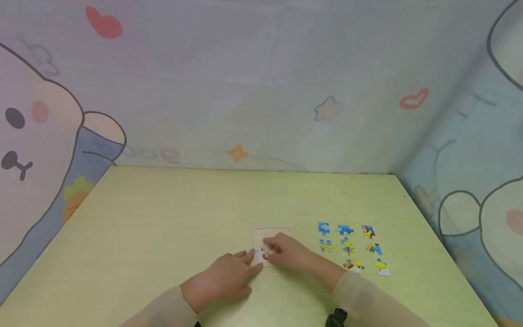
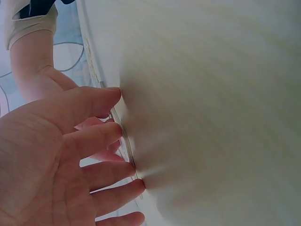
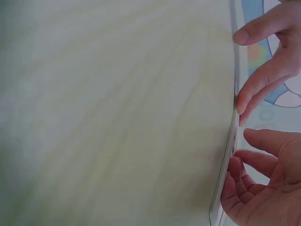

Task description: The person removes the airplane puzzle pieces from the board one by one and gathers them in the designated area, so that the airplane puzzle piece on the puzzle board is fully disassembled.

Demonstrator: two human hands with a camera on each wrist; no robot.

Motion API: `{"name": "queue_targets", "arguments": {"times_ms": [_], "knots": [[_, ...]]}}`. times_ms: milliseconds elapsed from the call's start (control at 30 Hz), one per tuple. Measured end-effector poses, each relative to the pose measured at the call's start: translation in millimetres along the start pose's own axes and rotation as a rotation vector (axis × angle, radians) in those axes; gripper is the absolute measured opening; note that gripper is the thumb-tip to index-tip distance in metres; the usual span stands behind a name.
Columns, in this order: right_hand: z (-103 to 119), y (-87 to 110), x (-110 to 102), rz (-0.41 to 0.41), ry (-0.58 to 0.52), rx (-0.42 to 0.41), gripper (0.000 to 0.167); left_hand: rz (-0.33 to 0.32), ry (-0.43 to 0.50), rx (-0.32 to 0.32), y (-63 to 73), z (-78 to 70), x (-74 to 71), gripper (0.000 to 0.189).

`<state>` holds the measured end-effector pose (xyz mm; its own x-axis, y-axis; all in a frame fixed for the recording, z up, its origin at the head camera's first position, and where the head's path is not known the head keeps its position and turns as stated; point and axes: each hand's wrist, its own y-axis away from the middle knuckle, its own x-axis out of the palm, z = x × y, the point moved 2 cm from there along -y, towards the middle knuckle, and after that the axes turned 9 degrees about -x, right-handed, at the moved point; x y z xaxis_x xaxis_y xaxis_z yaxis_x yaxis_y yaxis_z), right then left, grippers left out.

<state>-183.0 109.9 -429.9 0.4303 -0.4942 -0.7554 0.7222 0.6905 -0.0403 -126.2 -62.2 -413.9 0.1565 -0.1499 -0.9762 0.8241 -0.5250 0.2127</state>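
In the head view, a small pale puzzle tray [image 1: 272, 228] lies flat on the table. A jigsaw piece [image 1: 264, 257] with white, red and yellow print sits in its lower left corner. My right hand [image 1: 292, 252] is over the tray, thumb and index finger at two sides of this piece, pinching it; the hand partly hides it. To the left, my left hand [image 1: 229, 277] rests on the table with fingers spread, fingertips touching the tray's left edge and near corner. The left wrist view shows the left fingers [image 2: 101, 136] extended; in the right wrist view the right-hand fingers [image 3: 240, 186] are curled.
Several loose jigsaw pieces, among them a blue one [image 1: 323, 228] and a yellow one [image 1: 381, 267], lie in rough rows right of the tray, some near the right forearm. The yellowish table [image 1: 171, 209] meets printed cloth walls [image 1: 212, 91] behind and at both sides.
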Motion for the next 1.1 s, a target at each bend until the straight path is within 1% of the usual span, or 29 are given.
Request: {"name": "queue_targets", "arguments": {"times_ms": [67,200,433,567,700,833,1100], "knots": [[2,-1.0,0,0.006,0.013,-0.014,0.034,-0.001,-0.006,0.003,-0.4,-0.1,0.0,0.053],[2,-4.1,1,0.001,0.003,0.017,0.027,0.002,-0.007,0.006,-0.2,-0.1,0.4,0.053],[-7,-14.3,4,-0.054,-0.106,0.102,0.008,-0.002,-0.01,0.005,0.1,0.3,-0.1,0.052],[-12,-17.8,4,-0.079,-0.128,0.102,0.004,-0.008,-0.016,0.009,0.0,0.3,0.4,0.052],[-17,-16.9,1,-0.096,-0.136,0.122,0.003,-0.014,-0.014,0.014,-0.5,-0.3,0.0,0.052],[-23,-11.3,-4,-0.113,-0.152,0.149,0.005,-0.003,-0.005,0.01,-1.1,-1.0,-0.4,0.053],[-33,3.8,-19,-0.124,-0.245,0.135,0.011,0.014,-0.015,-0.01,-0.7,0.2,-1.9,0.053]]}}
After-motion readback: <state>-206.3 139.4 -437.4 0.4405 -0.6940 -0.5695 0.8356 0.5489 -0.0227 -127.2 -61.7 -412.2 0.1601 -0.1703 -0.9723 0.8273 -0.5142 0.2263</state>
